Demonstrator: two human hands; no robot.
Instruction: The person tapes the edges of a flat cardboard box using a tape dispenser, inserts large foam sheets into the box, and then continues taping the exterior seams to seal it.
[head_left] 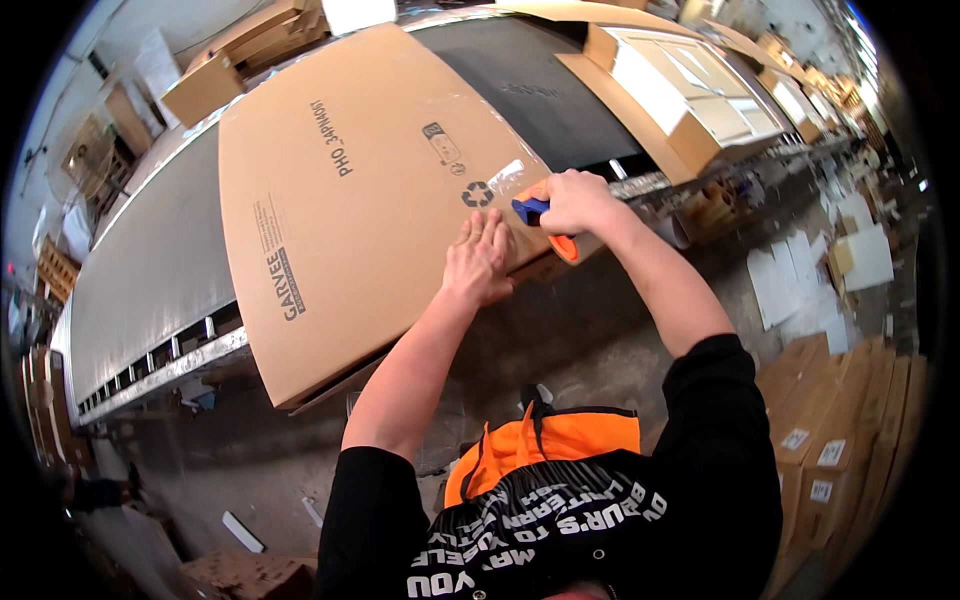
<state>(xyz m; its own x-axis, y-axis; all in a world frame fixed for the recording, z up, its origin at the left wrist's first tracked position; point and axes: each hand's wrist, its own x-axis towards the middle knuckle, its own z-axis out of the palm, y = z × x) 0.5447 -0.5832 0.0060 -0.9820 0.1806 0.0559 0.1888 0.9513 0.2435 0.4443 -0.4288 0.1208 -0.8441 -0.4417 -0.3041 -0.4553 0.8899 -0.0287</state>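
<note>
Two bare hands of ours meet at the near right corner of a large, flat, brown cardboard carton (370, 235), which lies across a dark grey conveyor belt (150, 265) and juts past the belt's pale metal near rail (190, 358). Our right hand (580, 205) is the nearer one to that corner; its fingers curl tightly around a small blue-and-orange hand tool (530, 210), which looks like a tape dispenser, though its handle is mostly hidden. The tool sits at the carton's right edge, its blue end pointing left over the top face, its orange end toward us. Our left hand (482, 262) rests just left of it, close to the near edge, fingers stretched forward, slightly apart, palm down on the cardboard; we pinch nothing there. Beyond its fingertips is a black triangle of arrows (478, 194), and a shiny clear strip (510, 170) lies farther up the right edge. From our fingers, most of the carton spreads away to the left and far side. Its long axis seems to cross the belt, but the lens bends the edges too much for us to be certain.
</note>
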